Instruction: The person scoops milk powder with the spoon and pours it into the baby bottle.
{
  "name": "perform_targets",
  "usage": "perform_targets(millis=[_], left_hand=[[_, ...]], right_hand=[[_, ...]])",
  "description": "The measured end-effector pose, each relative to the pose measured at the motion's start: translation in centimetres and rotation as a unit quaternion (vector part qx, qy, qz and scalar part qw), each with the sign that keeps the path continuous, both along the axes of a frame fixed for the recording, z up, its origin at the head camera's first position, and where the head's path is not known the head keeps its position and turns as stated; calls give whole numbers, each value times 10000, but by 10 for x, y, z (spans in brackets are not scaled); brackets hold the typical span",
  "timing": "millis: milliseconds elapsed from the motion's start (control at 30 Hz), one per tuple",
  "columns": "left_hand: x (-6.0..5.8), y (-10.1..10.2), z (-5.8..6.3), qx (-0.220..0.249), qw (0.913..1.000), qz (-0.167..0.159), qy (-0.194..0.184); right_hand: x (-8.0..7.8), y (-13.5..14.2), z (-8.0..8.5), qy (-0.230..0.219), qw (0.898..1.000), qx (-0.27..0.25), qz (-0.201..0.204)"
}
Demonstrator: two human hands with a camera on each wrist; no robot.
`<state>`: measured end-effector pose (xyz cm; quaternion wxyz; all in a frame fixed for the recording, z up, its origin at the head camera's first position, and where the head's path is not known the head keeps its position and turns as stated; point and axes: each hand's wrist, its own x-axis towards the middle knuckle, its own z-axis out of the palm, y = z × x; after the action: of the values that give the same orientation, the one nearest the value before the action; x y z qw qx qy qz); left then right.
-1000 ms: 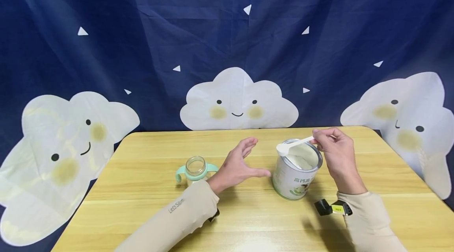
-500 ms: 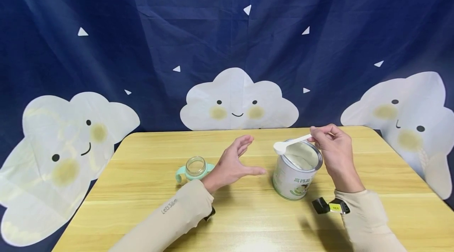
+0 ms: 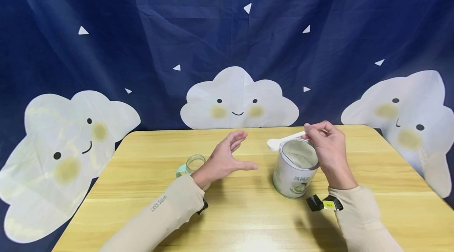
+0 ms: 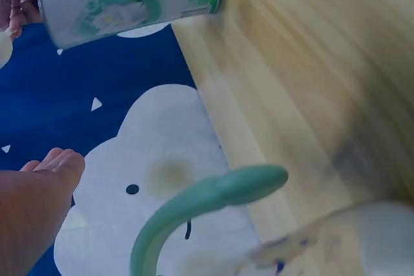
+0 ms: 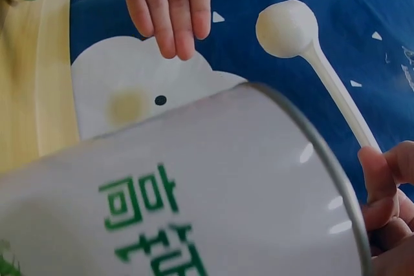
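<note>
My right hand (image 3: 329, 152) pinches the handle end of a white measuring scoop (image 3: 286, 138), held above the rim of an open milk powder can (image 3: 294, 175). The scoop's bowl hangs just past the can's left rim, and pale powder (image 3: 301, 155) shows inside the can. In the right wrist view the round bowl (image 5: 288, 28) looks whitish; its contents are hard to tell. My left hand (image 3: 221, 157) hovers with fingers and thumb spread, holding nothing. Partly hidden behind it stands a clear baby bottle (image 3: 196, 162), topless, with mint-green handles (image 4: 213, 192).
Everything stands on a light wooden table (image 3: 248, 208). Behind its far edge hangs a dark blue curtain (image 3: 213, 27) printed with white smiling clouds. Dark wrist cameras (image 3: 320, 203) stick out from the sleeves.
The scoop and my right hand have moved left, so the bowl has passed from over the can's opening to beyond its left rim. My left hand has drawn left, covering more of the bottle.
</note>
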<state>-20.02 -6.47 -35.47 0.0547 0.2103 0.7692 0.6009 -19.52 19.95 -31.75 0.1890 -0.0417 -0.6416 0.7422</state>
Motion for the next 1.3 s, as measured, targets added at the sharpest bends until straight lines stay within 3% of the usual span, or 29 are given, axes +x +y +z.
perform_targets(millis=[533,733,1300], left_hand=[[-1,-27,6,132,9998,104,140],[3,-39,7,-51,9999,113,35],[7,-62,8,-156,9992,324,181]], right_hand=[[-2,-22,5,167,9996,55,201],[-4,-29,4,196,9995,128,189],[-8,-54,1,338,9989,188,283]])
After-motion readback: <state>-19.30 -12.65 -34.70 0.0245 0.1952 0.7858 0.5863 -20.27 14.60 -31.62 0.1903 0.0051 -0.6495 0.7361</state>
